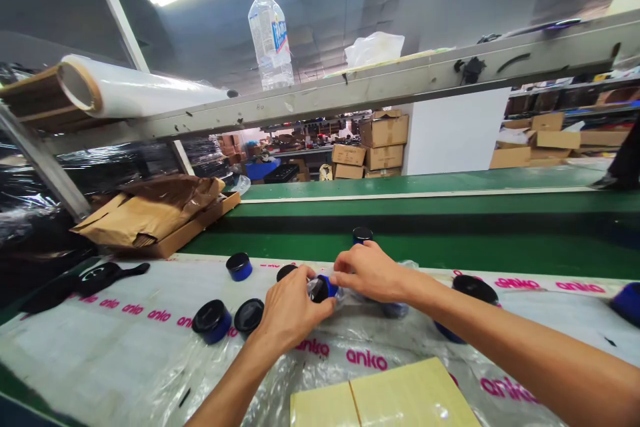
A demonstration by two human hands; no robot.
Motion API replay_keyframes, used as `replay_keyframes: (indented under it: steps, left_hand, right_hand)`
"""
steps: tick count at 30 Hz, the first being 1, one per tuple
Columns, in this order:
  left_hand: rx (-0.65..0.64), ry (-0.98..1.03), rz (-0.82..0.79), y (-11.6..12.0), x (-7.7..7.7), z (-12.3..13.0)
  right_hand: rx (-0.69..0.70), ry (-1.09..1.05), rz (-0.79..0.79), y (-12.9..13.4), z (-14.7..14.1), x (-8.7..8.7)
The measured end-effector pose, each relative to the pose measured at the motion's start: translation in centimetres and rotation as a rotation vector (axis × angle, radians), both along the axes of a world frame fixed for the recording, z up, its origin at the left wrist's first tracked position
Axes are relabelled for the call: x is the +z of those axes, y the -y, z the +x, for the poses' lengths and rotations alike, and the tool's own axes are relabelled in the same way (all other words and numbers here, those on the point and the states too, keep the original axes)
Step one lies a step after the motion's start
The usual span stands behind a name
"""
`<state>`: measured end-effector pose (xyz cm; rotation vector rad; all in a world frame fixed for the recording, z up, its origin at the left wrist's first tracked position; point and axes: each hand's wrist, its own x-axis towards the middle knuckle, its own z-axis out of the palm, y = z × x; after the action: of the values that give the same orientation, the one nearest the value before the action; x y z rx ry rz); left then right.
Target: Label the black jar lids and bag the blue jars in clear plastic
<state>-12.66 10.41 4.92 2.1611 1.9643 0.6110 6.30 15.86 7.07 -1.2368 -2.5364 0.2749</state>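
Observation:
Between my hands is a small round container [321, 288] with a black face and a blue side, partly wrapped in clear plastic. My left hand [293, 307] grips it from the left with thumb and fingers. On its right side, the bent fingers of my right hand [367, 272] pinch the clear plastic at the blue edge. Similar black-lidded blue containers stand around: one [212, 321] and a second [249, 315] left of my left hand, one [239, 267] farther back, one [363, 235] beyond my right hand and one [474, 289] behind my right forearm.
Pale yellow stacks [390, 395] lie at the front edge on plastic sheeting printed "anko" [125, 347]. A cardboard tray [200, 223] with brown paper stands back left, near black flat pieces [107, 277]. Overhead, a metal shelf [310, 100] holds a bottle [271, 40] and a plastic roll [140, 90].

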Motion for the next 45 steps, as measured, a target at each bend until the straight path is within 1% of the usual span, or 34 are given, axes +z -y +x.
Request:
replay_keyframes:
  steps: [3,6,9,12,15,17,20,22,24,26,28,33,35,37,38,39,41,43,45]
  left_hand:
    - [-0.007,0.019,0.024,0.1,-0.1,-0.1]
    - [-0.011,0.002,0.054,0.3,0.0,0.0]
    - [0.035,-0.086,0.060,0.7,0.1,0.4]
    - [0.088,-0.182,0.038,0.9,0.2,0.8]
    - [0.114,-0.192,0.011,1.0,0.3,0.9]
    - [0.090,-0.144,0.014,0.9,0.3,0.7]
    - [0.031,-0.094,0.010,1.0,0.4,0.5]
    - [0.049,-0.116,0.007,1.3,0.5,0.7]
    - [0.075,-0.138,-0.005,1.9,0.6,1.1]
    - [0.056,-0.131,-0.031,2.4,0.6,1.6]
    - [0.018,-0.101,-0.058,2.7,0.4,1.9]
    - [0.037,-0.063,-0.135,2.8,-0.2,1.6]
    - [-0.009,-0.093,-0.128,2.8,-0.1,1.4]
    - [-0.053,-0.142,-0.104,2.8,0.1,1.0]
    - [-0.063,-0.164,-0.093,2.8,0.3,0.8]
    - [-0.068,-0.181,-0.081,2.9,0.4,0.6]
    - [-0.068,-0.194,-0.051,3.0,0.5,0.4]
    - [-0.061,-0.204,-0.019,3.2,0.5,0.3]
    - [-0.048,-0.206,0.014,3.2,0.4,0.4]
  right_hand:
    - [0.018,0.027,-0.008,-0.2,0.1,-0.3]
    - [0.010,0.059,0.045,-0.1,-0.3,-0.8]
    - [0.006,0.108,0.135,0.6,-0.7,-1.0]
    - [0.007,0.127,0.200,1.4,-0.9,-0.7]
    - [-0.006,0.103,0.181,1.7,-0.6,-0.2]
    - [-0.018,0.090,0.164,1.6,-0.3,-0.1]
    - [-0.016,0.076,0.155,1.5,0.3,-0.2]
    - [0.015,0.030,0.126,1.8,0.5,-0.6]
    - [0.054,-0.036,0.084,2.4,0.6,-1.2]
    - [0.087,-0.073,0.072,2.8,0.6,-2.2]
    - [0.110,-0.070,0.121,2.5,0.9,-3.5]
    - [0.168,-0.096,0.285,0.1,1.8,-7.5]
    - [0.187,-0.092,0.355,-0.7,2.0,-8.9]
    - [0.196,-0.083,0.383,-1.1,2.0,-9.8]
    - [0.196,-0.074,0.364,-1.2,1.9,-9.9]
    - [0.190,-0.063,0.326,-1.0,1.8,-9.7]
    - [0.169,-0.026,0.219,-0.3,1.3,-8.5]
    - [0.141,0.023,0.139,0.9,0.7,-6.5]
    - [0.115,0.053,0.149,2.2,0.1,-4.4]
